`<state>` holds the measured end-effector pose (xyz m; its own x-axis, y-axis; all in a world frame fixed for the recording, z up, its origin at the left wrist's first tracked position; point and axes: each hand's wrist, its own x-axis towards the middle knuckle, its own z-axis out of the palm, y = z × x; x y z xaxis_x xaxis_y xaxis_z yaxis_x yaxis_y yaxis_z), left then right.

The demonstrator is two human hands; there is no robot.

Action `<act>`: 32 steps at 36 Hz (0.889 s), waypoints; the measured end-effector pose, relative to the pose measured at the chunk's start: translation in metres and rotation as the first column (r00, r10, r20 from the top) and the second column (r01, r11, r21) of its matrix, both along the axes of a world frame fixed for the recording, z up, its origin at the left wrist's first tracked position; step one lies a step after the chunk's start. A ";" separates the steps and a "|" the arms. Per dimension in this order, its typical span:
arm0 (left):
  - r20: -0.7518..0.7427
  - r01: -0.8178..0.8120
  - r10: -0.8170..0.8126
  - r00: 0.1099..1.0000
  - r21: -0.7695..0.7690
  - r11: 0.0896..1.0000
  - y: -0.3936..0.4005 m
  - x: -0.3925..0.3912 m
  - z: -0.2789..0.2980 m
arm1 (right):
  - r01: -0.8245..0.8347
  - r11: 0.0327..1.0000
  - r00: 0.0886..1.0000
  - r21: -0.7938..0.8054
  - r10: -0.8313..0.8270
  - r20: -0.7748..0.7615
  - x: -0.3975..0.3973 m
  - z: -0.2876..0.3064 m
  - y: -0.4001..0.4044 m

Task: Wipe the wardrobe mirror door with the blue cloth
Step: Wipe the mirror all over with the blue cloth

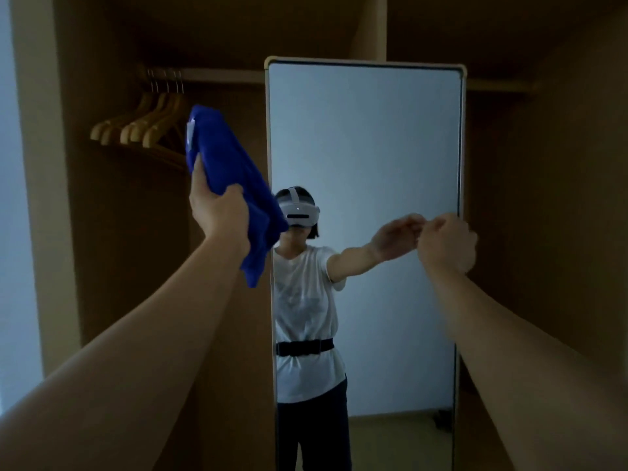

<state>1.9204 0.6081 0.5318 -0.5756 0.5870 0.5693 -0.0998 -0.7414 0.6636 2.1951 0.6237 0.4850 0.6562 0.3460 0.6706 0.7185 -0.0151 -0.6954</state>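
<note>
Both arms reach forward and upward from the lower corners of the view, bare to the elbow. The left hand [219, 209] is raised at about head height, fingers and thumb clenched around a bunched blue cloth [234, 185]; the cloth sticks up above the fist and hangs down below it in a loose tail, its lower right part overlapping the left edge of the mirror door [365, 137], though whether it touches the glass cannot be told. The right hand [447, 243] is stretched to the right edge of the mirror door at mid-height, fingers curled in at the frame; it seems to pinch or grip that edge, but the blur keeps the contact unclear, and its reflection meets it fingertip to fingertip. The mirror door is a tall upright panel with a pale frame and rounded top corners, standing before an open wooden wardrobe [112, 232]. The glass reflects the person in a white T-shirt with a black waist strap and a white headset, against a pale wall and floor. Left of the mirror's top corner, a rail [204, 74] carries a cluster of bare wooden hangers [142, 125], close together and well apart from the cloth. The room is dim, with a pale wall strip [15, 232] along the left edge of the view.
</note>
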 end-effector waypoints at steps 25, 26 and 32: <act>-0.131 0.432 -0.488 0.863 -0.309 0.847 0.065 -0.024 0.043 | -0.333 0.890 0.674 0.311 0.455 -0.581 0.081 -0.026 0.059; -0.193 0.437 -0.506 0.841 -0.311 0.844 0.067 -0.024 0.043 | -0.338 0.887 0.681 0.314 0.460 -0.569 0.082 -0.027 0.060; -0.313 0.457 -0.533 0.786 -0.286 0.842 0.072 -0.006 0.045 | -0.393 0.863 0.675 0.318 0.506 -0.538 0.086 -0.027 0.062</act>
